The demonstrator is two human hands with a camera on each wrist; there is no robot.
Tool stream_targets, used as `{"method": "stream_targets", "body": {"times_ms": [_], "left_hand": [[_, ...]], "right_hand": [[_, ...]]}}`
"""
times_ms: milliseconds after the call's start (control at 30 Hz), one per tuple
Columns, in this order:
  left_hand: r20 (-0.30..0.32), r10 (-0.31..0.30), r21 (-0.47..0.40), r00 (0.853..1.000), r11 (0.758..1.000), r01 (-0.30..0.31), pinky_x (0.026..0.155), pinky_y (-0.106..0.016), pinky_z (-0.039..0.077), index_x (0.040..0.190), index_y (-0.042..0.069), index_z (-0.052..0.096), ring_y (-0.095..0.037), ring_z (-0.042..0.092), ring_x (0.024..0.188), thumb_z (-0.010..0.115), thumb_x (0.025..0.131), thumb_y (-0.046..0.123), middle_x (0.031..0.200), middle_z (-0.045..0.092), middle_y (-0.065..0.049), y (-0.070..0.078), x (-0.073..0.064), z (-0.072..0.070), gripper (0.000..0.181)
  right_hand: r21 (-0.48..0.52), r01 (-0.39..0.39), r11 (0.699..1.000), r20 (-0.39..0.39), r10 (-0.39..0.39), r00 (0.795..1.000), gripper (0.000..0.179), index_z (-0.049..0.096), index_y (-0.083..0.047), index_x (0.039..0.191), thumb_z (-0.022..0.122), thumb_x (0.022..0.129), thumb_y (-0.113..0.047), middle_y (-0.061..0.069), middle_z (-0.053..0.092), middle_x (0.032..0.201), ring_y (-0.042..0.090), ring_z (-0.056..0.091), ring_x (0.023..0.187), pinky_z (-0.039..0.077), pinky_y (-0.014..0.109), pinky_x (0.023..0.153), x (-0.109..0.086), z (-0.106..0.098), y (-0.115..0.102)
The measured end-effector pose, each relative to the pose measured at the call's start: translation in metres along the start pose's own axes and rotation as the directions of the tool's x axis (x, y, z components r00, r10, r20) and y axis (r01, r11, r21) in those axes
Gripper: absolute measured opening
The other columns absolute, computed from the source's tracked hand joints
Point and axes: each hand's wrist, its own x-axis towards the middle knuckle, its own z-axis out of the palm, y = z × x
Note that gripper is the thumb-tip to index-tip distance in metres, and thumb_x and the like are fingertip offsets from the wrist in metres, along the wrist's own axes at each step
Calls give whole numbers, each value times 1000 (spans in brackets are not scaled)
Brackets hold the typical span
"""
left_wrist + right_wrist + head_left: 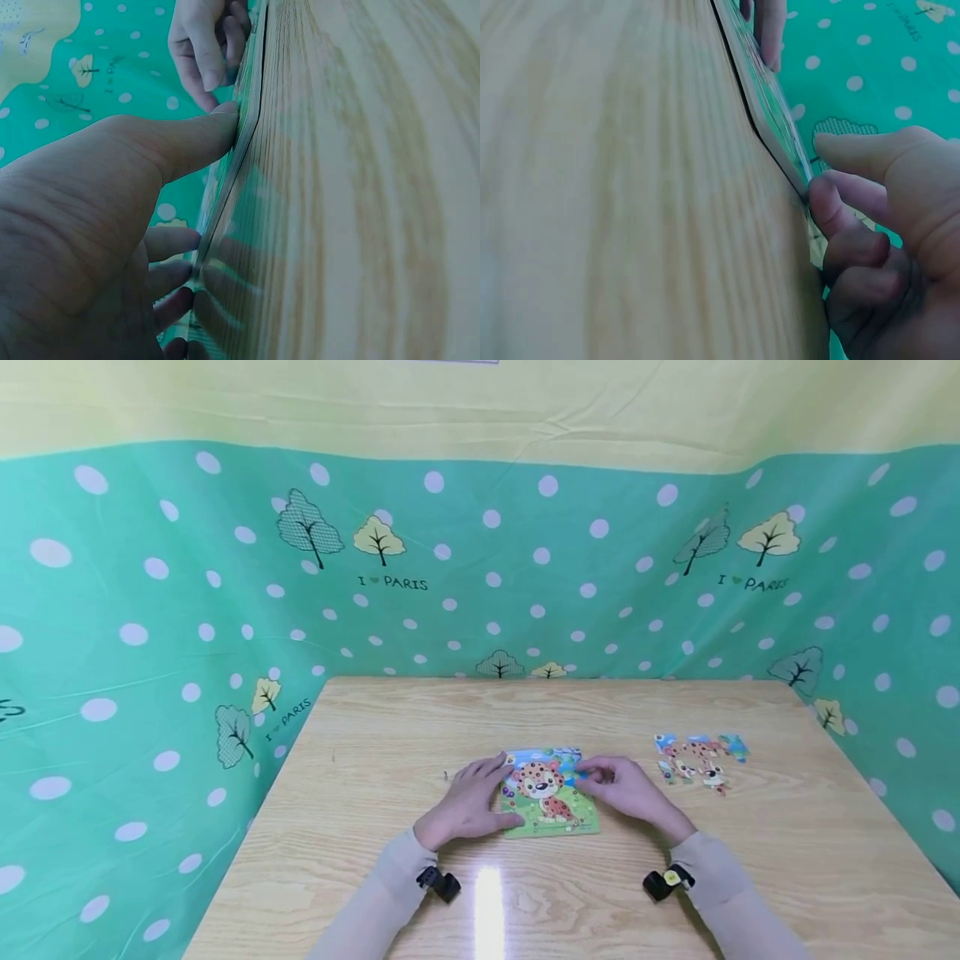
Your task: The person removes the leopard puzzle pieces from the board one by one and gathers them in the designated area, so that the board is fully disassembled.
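Observation:
A puzzle board with a spotted leopard cub on grass under a blue sky lies flat on the table. My left hand rests along its left edge, fingers extended up the side and thumb over the near left part. At the upper right edge is my right hand, its thumb and index finger pinching a small blue-green puzzle piece low over the board. The other right fingers are curled under beside the edge.
Several loose puzzle pieces with leopard spots and blue sky lie right of the board, beyond my right hand. The wooden table meets a green dotted cloth at its back and sides. A light reflection shows near the front.

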Motion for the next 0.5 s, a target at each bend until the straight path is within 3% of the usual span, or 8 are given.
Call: {"method": "stream_targets", "body": {"times_ms": [233, 500], "left_hand": [[3, 0, 3, 1000, 1000, 0, 132, -61, 20, 166, 13, 38, -37, 27, 162, 73, 92, 62, 178, 24, -8, 0, 0, 3, 96], [-4, 6, 9, 1000, 1000, -6, 132, -61, 22, 166, 12, 39, -38, 28, 161, 73, 93, 60, 178, 25, -9, 1, 0, 0, 94]], "right_hand": [[-74, -6, 997, 41, 9, 999, 37, 78, -10, 124, 82, 94, -32, -3, 65, 80, 11, 55, 70, 45, 22, 63, 0, 5, 0], [-48, 1, 999, 48, 2, 999, 38, 78, -9, 125, 84, 93, -29, -1, 62, 79, 12, 52, 69, 41, 22, 62, 1, 3, -3]]}}
